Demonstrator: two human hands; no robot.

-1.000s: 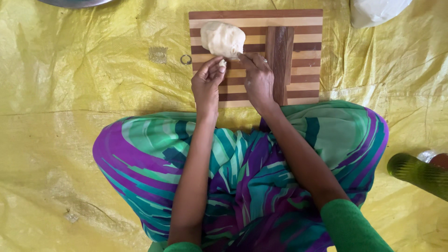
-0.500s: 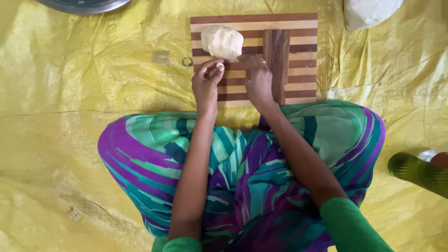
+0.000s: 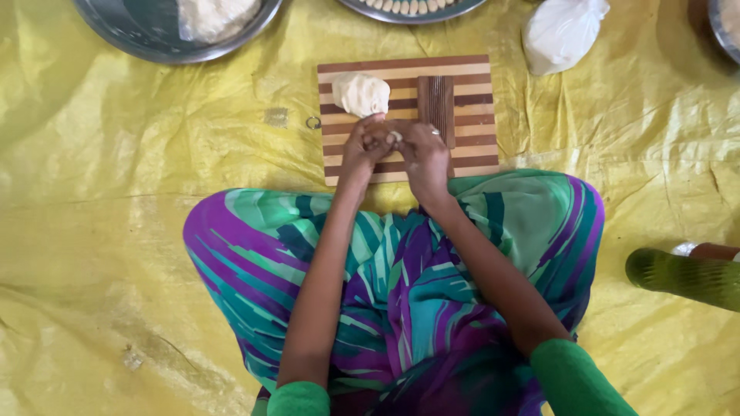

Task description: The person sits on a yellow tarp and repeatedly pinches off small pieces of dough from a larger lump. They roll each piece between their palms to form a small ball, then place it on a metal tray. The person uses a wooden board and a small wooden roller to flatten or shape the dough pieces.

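A striped wooden cutting board [image 3: 474, 150] lies on a yellow sheet in front of my crossed legs. A pale lump of dough [image 3: 361, 93] rests on the board's upper left part. A dark ridged wooden block [image 3: 436, 105] lies on the board to its right. My left hand [image 3: 362, 146] and my right hand [image 3: 422, 152] meet over the board's middle, fingertips pinching a small piece of dough [image 3: 395, 137] between them, just below the big lump.
A steel bowl [image 3: 135, 35] with white dough or flour stands at the top left. A steel plate [image 3: 408, 8] of small shaped pieces sits at the top centre. A white bag [image 3: 563, 31] lies top right. A green bottle [image 3: 682, 277] lies at the right edge.
The view has tilted so the bowl and plate at the top now show. My two hands have come together around the small dough piece; before, they were slightly apart.
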